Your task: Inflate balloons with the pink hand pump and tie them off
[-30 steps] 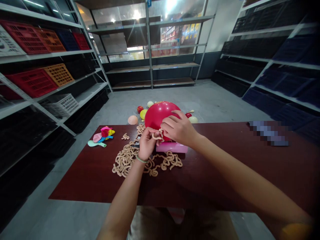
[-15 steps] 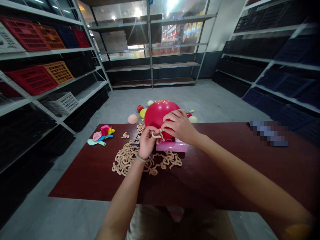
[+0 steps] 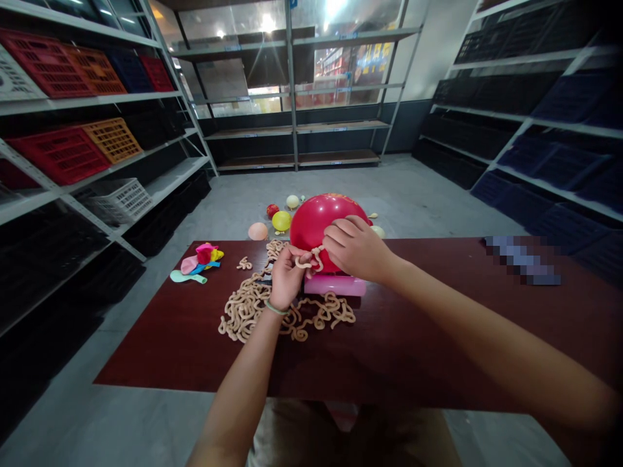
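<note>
The glossy, round red balloon (image 3: pixel 316 220) sits at the bench's (image 3: pixel 413 337) far edge above a smooth pink cylinder (image 3: pixel 335 285). At its near side, the left hand (image 3: pixel 287 275) and right hand (image 3: pixel 357 250) both pinch a beige curly cord (image 3: pixel 309 259). A tangled cord heap (image 3: pixel 248 311) lies below it, and limp balloons (image 3: pixel 199 263) lie well to its left.

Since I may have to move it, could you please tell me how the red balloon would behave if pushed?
Likely very light: the red balloon is inflated and round, so a nudge could roll it off the table. Its glossy skin looks thin, perhaps easily popped. The right hand grips it; the left hand holds curly cord.
</note>
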